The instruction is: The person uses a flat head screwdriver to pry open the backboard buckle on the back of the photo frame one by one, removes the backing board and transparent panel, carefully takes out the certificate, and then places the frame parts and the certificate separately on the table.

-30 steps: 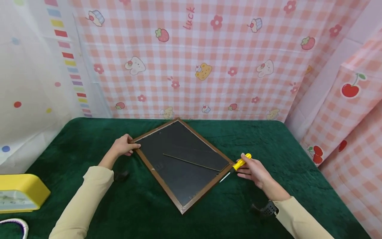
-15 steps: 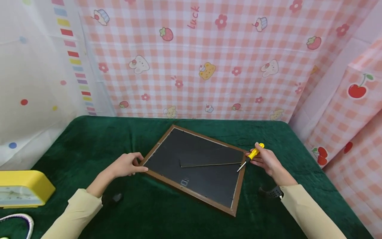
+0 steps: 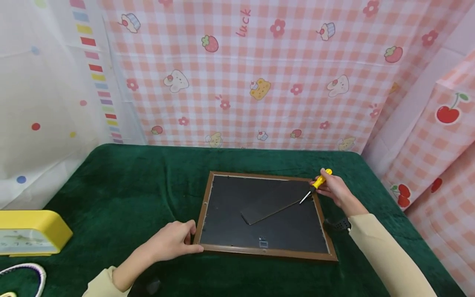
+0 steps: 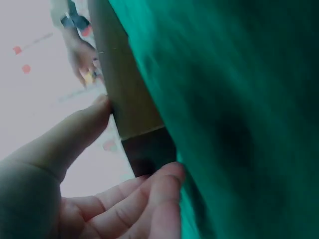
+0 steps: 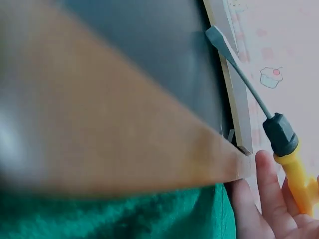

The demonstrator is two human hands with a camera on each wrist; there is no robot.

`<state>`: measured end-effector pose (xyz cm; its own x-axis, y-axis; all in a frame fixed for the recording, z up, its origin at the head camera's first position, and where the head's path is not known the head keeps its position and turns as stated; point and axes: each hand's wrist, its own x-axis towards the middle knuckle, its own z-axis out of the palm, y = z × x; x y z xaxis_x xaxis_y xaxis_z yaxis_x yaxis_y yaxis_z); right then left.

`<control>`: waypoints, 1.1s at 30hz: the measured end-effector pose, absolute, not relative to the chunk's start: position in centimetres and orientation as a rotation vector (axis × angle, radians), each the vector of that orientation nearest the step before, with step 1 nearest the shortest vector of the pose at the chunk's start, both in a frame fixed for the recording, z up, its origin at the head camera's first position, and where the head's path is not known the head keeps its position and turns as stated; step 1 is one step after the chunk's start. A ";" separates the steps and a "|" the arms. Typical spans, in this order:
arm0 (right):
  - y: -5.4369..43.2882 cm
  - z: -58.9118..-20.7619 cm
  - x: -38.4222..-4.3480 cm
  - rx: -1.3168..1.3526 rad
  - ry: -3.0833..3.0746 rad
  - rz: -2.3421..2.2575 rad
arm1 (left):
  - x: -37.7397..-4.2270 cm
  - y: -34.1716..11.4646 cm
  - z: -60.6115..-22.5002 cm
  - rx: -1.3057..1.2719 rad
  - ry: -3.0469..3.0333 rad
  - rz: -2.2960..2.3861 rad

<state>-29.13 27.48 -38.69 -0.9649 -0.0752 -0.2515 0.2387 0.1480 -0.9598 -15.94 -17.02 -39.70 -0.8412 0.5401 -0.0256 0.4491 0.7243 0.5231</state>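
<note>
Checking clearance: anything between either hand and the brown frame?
Nothing visible. The left hand directly grips the near left corner of the brown frame. The right hand has fingers at its far right corner; that hand's yellow screwdriver points over the black panel without blocking them.

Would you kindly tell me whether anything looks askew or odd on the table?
One thing does: a thin, bent line runs slantwise across the black backing of the brown frame, out of line with its sides. I cannot tell whether it is a flap's edge or a loose strip.
</note>
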 end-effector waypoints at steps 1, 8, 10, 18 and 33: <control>27.5 -38.6 -29.2 0.161 2.193 -1.892 | -15.6 -16.7 -39.6 0.803 2.741 0.764; 27.7 -38.4 -29.3 0.159 2.223 -1.870 | -14.7 -15.8 -39.2 0.826 2.639 0.801; 27.7 -38.2 -29.3 0.153 2.247 -1.859 | -15.0 -16.0 -39.2 0.835 2.621 0.834; 25.8 -35.6 -29.0 0.074 2.476 -1.807 | -17.9 -17.0 -39.9 0.758 2.708 0.991; 15.9 -36.5 -27.9 -0.135 1.953 -2.355 | -21.0 -14.8 -41.0 0.559 2.886 0.911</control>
<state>-27.86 15.90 -36.53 -0.9930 -0.1170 0.0173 0.0047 -0.1848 -0.9828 -20.98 -14.80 -41.02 -0.9321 0.3591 0.0476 0.3214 0.7592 0.5660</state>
